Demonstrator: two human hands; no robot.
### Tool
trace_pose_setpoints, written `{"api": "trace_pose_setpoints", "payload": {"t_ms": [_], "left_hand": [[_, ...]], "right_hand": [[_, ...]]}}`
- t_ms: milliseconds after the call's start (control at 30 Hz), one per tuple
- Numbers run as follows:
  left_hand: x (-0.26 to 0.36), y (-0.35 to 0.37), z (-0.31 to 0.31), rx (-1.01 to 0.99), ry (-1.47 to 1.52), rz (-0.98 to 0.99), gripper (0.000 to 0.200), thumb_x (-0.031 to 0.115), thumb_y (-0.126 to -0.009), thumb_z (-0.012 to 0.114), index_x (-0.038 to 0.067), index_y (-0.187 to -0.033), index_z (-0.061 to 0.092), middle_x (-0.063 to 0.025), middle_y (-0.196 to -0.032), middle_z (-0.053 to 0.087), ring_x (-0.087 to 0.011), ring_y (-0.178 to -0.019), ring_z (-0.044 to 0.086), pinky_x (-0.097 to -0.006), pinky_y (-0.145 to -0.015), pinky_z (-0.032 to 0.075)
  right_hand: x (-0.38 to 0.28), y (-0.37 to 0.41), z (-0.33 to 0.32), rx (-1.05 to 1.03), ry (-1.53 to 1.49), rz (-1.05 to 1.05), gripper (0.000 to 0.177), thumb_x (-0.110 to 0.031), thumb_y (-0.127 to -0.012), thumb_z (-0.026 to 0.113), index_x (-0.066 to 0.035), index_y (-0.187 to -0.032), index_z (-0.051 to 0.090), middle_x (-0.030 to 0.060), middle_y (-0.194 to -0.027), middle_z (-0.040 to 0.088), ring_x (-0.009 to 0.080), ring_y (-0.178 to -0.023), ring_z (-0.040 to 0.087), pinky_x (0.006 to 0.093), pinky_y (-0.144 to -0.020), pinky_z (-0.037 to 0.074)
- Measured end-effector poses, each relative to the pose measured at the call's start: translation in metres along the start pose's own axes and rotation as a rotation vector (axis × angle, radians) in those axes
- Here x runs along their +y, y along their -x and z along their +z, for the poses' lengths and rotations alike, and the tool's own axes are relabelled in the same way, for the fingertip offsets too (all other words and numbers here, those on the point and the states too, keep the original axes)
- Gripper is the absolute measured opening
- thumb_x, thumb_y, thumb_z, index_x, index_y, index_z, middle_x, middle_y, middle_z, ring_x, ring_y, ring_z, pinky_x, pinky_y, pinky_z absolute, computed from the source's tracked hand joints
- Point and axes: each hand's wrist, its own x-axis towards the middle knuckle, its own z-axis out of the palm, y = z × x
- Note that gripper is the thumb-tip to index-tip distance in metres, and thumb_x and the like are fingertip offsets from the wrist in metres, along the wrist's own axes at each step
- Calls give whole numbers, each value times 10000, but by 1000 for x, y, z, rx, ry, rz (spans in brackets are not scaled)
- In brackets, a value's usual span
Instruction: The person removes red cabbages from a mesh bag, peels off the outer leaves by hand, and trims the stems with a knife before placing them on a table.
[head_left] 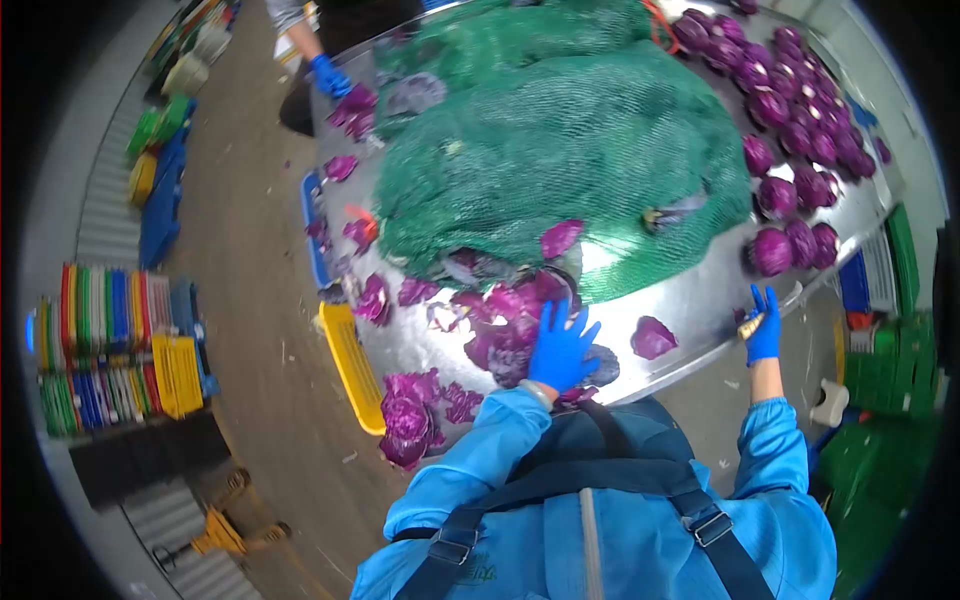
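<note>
I see my left hand (562, 348) spread flat on the cabbage leaves (505, 325) at the near edge of the bench (690, 295); my right hand (765, 328), well to their right, grips a small yellowish tool (749, 325).

My left hand (562, 345) hides what lies under it. The yellowish thing (749, 326) in my right hand (766, 332) is too small to tell. The net (560, 150) veils its load. The top edge cuts off the far person (303, 42).

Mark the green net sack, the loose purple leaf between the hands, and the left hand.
green net sack (560, 150), head view, mesh middle
loose purple leaf (653, 337), head view, leaf centre
left hand (562, 350), head view, glove back
</note>
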Motion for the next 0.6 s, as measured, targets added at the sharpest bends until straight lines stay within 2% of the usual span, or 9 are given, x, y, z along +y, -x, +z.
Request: {"api": "trace_pose_setpoints", "payload": {"t_ms": [33,133,233,300,367,433,500,567,600], "left_hand": [[-11,18,0,30,9,-56,581,551,-803,618,210,-1273,590,-84,-1422,448,-371,-1298,371,-650,-1110,139],[-51,83,-13,28,-78,-140,589,585,-836,560,236,-1310,560,-89,-1418,466,-332,-1272,414,-646,-1102,143],[-106,154,-30,13,-153,-256,619,585,-834,549,318,-1389,485,-38,-1512,364,-385,-1332,342,-651,-1094,131],[-150,193,-45,-6,-202,-259,621,561,-805,584,325,-1374,505,-47,-1505,375,-400,-1335,333,-651,-1092,148],[-195,219,-59,5,-240,-288,622,484,-781,634,327,-1370,515,-55,-1501,379,-404,-1334,330,-653,-1091,156],[-230,228,-85,-23,-293,-372,614,488,-796,635,310,-1371,511,-47,-1492,389,-386,-1348,329,-614,-1117,145],[-251,218,-105,121,-347,-538,487,324,-809,647,194,-1276,596,-64,-1417,482,-372,-1333,335,-586,-1117,155],[-268,206,-110,452,-490,-670,359,184,-856,616,111,-1208,622,-102,-1311,566,-342,-1230,465,-518,-1061,300],[-272,189,-118,568,-306,-662,335,145,-865,600,91,-1194,624,-117,-1264,587,-336,-1177,503,-485,-1018,345]], "right_hand": [[-6,6,8,-116,7,49,415,-378,-886,627,-95,-1190,610,-6,-636,520,81,-430,403,216,-412,346],[12,24,67,45,428,-268,335,-234,-891,612,-29,-1157,613,9,-702,603,59,-460,426,213,-422,343],[38,59,133,-120,556,-427,292,-132,-878,598,-13,-1144,607,56,-826,675,50,-490,447,213,-434,349],[58,66,162,-302,554,-327,262,-60,-853,587,6,-1105,604,90,-961,697,82,-545,524,220,-509,439],[76,71,202,-481,685,-358,258,17,-827,557,11,-1076,628,91,-1052,686,121,-818,633,252,-752,502],[94,50,233,-624,813,-566,326,8,-816,576,-11,-1136,635,73,-1115,670,144,-1013,616,281,-857,485],[103,20,260,-645,1087,-791,440,-30,-778,607,-41,-1217,592,125,-1105,646,287,-1011,620,362,-902,475],[105,-3,275,-698,1251,-906,490,-44,-773,615,-47,-1260,555,184,-1156,593,376,-1075,558,416,-942,448],[99,-10,287,-706,1238,-1034,497,-50,-774,617,-49,-1266,549,196,-1170,578,389,-1094,540,424,-953,440]]}}
